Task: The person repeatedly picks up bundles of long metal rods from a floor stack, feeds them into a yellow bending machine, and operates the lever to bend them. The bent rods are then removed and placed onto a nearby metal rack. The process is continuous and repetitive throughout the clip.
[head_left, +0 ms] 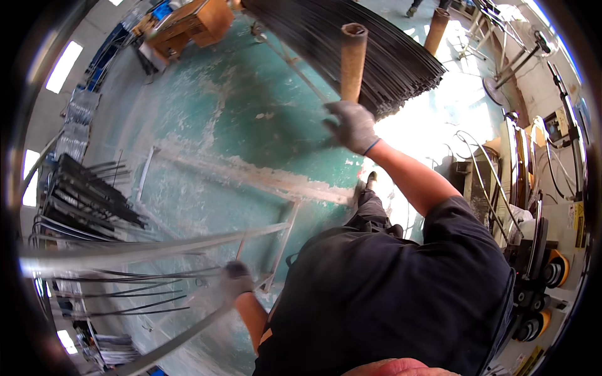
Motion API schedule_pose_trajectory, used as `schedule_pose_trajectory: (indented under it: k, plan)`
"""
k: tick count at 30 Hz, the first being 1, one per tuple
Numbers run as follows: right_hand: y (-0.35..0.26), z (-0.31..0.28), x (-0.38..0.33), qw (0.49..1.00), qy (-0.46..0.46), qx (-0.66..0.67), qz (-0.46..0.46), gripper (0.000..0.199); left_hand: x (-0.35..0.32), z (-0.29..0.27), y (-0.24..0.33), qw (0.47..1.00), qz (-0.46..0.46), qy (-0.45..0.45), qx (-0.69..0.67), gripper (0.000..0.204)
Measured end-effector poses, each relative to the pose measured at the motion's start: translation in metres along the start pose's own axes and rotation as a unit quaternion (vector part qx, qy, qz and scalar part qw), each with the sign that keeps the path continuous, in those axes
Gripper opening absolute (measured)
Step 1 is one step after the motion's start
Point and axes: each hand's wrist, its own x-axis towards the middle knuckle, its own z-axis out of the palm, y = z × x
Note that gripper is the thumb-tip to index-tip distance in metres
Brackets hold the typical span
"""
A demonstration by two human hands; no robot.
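At the far left a stack of dark bars lies above a pale rail, which runs across to a metal frame. Below the rail, thin rods point rightward, their ends just short of the left hand. That hand is gloved and blurred, beside the frame's near corner and at the upper end of a second rail; I cannot tell how far it is open or whether it grips anything.

Farther right, over the green floor, the gloved right hand is partly open, fingers apart, with nothing visible in its grip. It is at the lower end of a brown post; contact is unclear. The bundle of long black rods lies beyond this hand, near it, and well apart from the left hand. A second post stands on the bundle's far side.
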Motion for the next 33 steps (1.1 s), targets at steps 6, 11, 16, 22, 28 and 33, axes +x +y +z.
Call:
schedule_pose_trajectory:
  k: [6,11,16,22,28,33]
  plan:
    - [0.301,-0.076,0.025,0.921,-0.063,-0.233,0.307,0.052,-0.054,0.222,-0.183,0.972,-0.179,-0.051,0.145,0.014]
    - [0.455,-0.146,0.078,0.833,-0.116,-0.345,0.416,0.057,-0.091,0.404,-0.252,0.931,-0.084,-0.217,0.281,0.01]
    - [0.534,-0.155,0.109,0.81,-0.161,-0.386,0.41,0.053,-0.111,0.466,-0.301,0.907,-0.082,-0.247,0.332,0.01]
    - [0.597,-0.148,0.142,0.808,-0.244,-0.338,0.417,0.027,-0.134,0.489,-0.379,0.883,-0.226,-0.159,0.379,0.006]
    - [0.596,-0.159,0.141,0.822,-0.251,-0.334,0.387,0.027,-0.119,0.558,-0.406,0.862,-0.173,-0.265,0.397,0.008]
    - [0.583,-0.148,0.137,0.812,-0.225,-0.356,0.404,0.026,-0.096,0.581,-0.441,0.832,-0.198,-0.273,0.44,0.011]
